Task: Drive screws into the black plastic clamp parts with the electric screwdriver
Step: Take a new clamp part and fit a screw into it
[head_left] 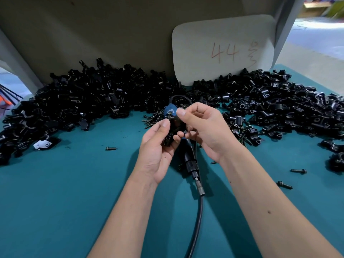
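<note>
My left hand (156, 149) grips a black plastic clamp part (171, 133) above the middle of the teal table (74, 192). My right hand (202, 127) pinches a small screw (170, 114) between thumb and forefinger at the top of that part. The electric screwdriver (189, 157), blue at its far end with a black body, lies on the table under both hands. Its black cable (197, 220) runs toward me. A small heap of loose screws (154, 119) lies just beyond my hands.
Large piles of black clamp parts (78, 101) fill the back left and the back right (279, 103). A white card marked 44 (221, 49) leans on the grey back wall. Stray screws (111, 148) lie on the mat, some at the right (298, 171).
</note>
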Demonstrator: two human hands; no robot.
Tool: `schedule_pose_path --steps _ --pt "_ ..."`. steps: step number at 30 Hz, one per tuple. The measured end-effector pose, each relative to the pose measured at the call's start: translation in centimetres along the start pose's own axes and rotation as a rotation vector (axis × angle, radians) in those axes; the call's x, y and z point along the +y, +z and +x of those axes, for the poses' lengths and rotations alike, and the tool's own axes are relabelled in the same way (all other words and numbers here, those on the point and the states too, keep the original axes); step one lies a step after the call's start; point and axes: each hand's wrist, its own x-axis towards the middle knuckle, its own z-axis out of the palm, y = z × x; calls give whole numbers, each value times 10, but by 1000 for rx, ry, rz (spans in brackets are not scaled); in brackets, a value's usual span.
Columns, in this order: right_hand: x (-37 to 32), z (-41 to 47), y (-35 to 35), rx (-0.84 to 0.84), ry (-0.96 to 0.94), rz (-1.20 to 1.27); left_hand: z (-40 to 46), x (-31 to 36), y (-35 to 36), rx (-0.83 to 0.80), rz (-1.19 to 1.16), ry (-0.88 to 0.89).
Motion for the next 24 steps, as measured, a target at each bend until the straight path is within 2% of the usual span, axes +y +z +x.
schedule_pose_path --steps 3,10,15,19,24 --pt "-2 -2 1 -59 -32 23 2 2 -4 19 -13 17" --pt "3 0 6 160 -25 -77 0 -1 -2 -8 11 21" --pt "3 0 6 36 -132 -212 2 -2 -2 -2 138 113" --pt "5 3 6 60 -202 -268 3 -4 -7 -16 226 186" --pt "7 4 2 2 -262 -329 3 -4 -7 -33 294 252"
